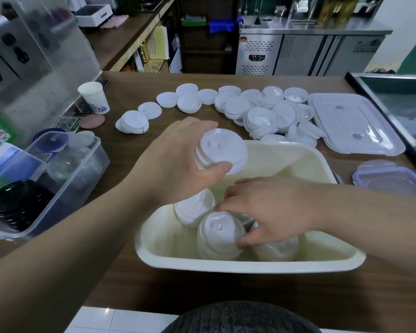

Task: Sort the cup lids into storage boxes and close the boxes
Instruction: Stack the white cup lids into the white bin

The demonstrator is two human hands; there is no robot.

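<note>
Head view: we work at a brown table point(226, 289), sorting white cup lids into a cream box point(250, 266).
Left hand point(178, 159): fingers and thumb curl round a held stack point(222, 150) of white lids, above the box's far left corner.
Right hand point(274, 210): down inside the box, fingers bent over a front stack point(220, 234), thumb against its rim.
Handling: we judge the lids light, thin and springy, and nested ones slide apart easily. We grip across the rim, thumb opposite fingers, without squeezing the dome.
Stacks in the box: three show, the front stack and one on each side of it; more may hide under the hand.
Loose lids point(250, 109): well over twenty on the far table, singles and short stacks; too overlapped for an exact count.
Boxes: three, the cream one, a clear box point(87, 174) at left holding black lids point(19, 205), and a small container point(392, 179) at right.
Flat box cover point(356, 123): one, beside the loose lids, not yet fitted.
</note>
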